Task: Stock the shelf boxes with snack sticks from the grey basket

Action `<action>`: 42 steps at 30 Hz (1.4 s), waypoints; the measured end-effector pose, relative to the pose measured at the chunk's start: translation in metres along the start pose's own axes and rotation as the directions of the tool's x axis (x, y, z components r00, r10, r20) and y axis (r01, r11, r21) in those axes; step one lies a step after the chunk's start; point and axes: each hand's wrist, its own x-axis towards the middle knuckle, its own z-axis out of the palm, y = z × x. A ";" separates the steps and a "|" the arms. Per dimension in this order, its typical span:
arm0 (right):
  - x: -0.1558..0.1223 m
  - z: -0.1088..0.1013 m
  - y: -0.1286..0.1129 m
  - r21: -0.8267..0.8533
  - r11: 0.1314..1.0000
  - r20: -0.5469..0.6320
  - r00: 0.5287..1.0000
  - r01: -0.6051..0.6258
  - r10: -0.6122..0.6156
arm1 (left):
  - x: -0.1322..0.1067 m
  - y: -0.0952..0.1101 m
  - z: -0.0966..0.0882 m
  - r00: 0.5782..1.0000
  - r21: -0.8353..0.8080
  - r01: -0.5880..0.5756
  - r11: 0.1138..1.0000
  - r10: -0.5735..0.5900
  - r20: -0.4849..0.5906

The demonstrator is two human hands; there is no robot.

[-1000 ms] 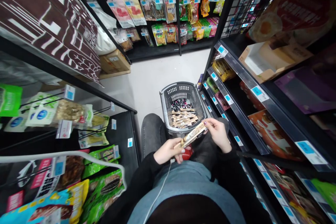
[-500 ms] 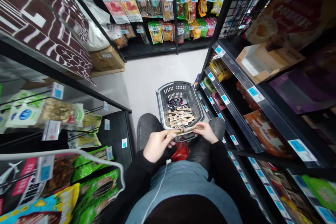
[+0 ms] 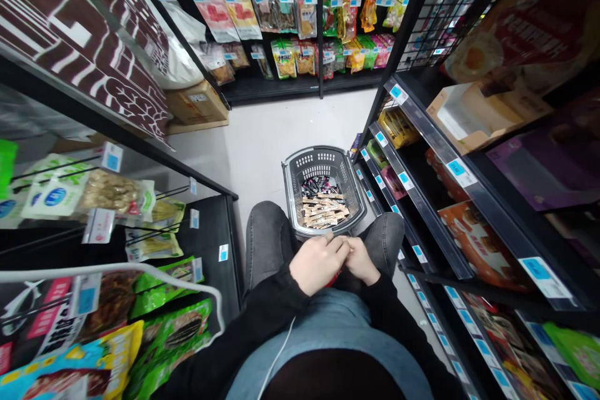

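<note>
My left hand (image 3: 321,262) and my right hand (image 3: 362,262) meet over my lap, fingers closed together just in front of the basket's near rim. They are around a thin beige stick packet; only a small tan bit shows above the left fingers, and the rest is hidden. Just beyond stands a dark grey plastic shopping basket (image 3: 356,190) on the floor, between my knees. Inside it, beige stick packets (image 3: 323,209) are piled in the near half. Several dark, pink-marked stick packets (image 3: 316,185) lie behind them.
Shelves with price tags and an opened carton (image 3: 482,112) rise close on the right. At left, bagged snacks (image 3: 110,194) hang on hooks, with a white cable (image 3: 178,284) curving in front. A cardboard box (image 3: 199,103) and a rack of hanging packets (image 3: 285,59) stand ahead.
My hands have come together from holding the beige stick packet stretched between them. The left hand moved right, and the packet is now mostly covered. The view has shifted slightly.
</note>
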 end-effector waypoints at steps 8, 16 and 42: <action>-0.004 -0.019 -0.016 -0.197 0.977 0.085 0.991 -0.085 0.103 | -0.015 -0.024 -0.006 0.841 -0.275 0.189 0.943 -0.300 -0.450; -0.008 -0.044 -0.025 -0.210 0.948 0.051 0.965 -0.241 0.257 | -0.031 -0.040 0.016 0.559 -0.869 0.388 0.307 -0.828 -0.042; 0.034 -0.148 0.051 -0.632 0.676 -0.378 0.912 -0.380 0.159 | -0.098 -0.116 0.175 0.223 -0.011 0.974 0.225 -0.954 0.199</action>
